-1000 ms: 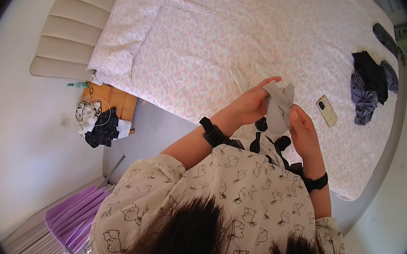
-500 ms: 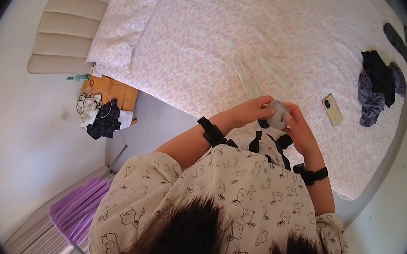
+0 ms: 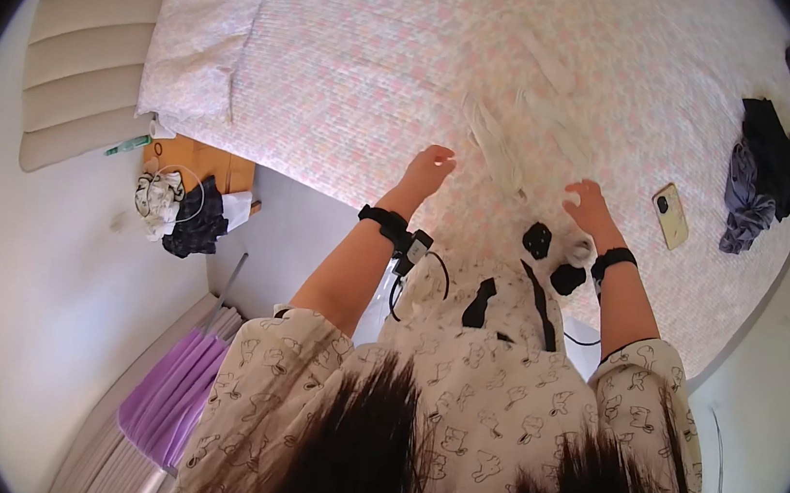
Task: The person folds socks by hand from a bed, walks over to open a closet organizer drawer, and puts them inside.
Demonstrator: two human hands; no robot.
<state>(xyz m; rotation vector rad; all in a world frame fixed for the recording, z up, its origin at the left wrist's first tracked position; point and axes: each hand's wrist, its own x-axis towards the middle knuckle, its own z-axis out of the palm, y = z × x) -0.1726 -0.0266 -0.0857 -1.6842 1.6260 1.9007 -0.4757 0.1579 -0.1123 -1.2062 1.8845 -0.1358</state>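
My left hand (image 3: 429,171) hovers over the near part of the bed, fingers loosely curved with a gap to the thumb and nothing in them. On the other side, my right hand (image 3: 589,206) is also empty, its fingers apart. Just below it lies a grey rolled-up sock (image 3: 579,247), partly hidden by the wrist. Two black balled-up pieces, one patterned (image 3: 537,240) and one plain (image 3: 567,279), sit close to it by my lap. Between and beyond my hands, long white socks (image 3: 496,149) are stretched out on the floral bedspread (image 3: 356,77).
A phone (image 3: 670,217) lies on the bed to the right, near a heap of dark clothes (image 3: 756,176). At left are a pillow (image 3: 199,39), a padded headboard (image 3: 91,46) and a wooden nightstand (image 3: 229,165) with cloth items. Purple fabric (image 3: 166,396) hangs lower left.
Both hands have let go of the grey rolled-up sock and moved apart, left hand leftward. The grey sock now rests beside the black pieces. The view has shifted slightly.
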